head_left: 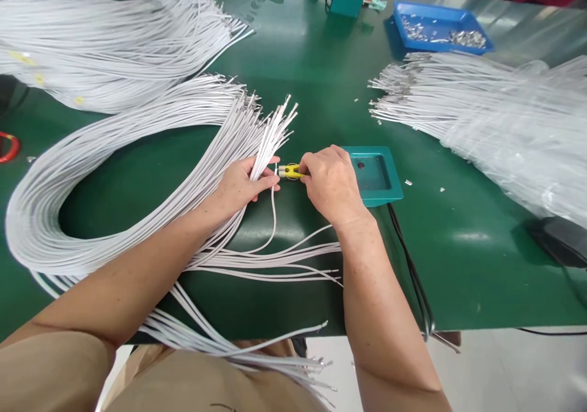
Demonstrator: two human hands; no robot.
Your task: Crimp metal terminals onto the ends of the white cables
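A handful of white wires (274,134) lies gripped in my left hand (245,183), their ends pointing up and away. One single wire (274,210) hangs down from between my left thumb and fingers. My right hand (331,183) is closed around a small yellow tool (290,170) with a metal tip. That tip reaches the single wire beside my left fingertips; the exact contact is too small to tell. My right fingers cover the tool's rear end. More white wires (183,207) from a large looped bundle run under my left forearm.
Behind my right hand sits a teal tray-shaped block (394,176) with dark cables (408,265). Wire bundles lie at upper left (114,39) and right (481,112). A blue tray (440,11) holds small metal parts. Loose wires (293,363) hang over the front edge.
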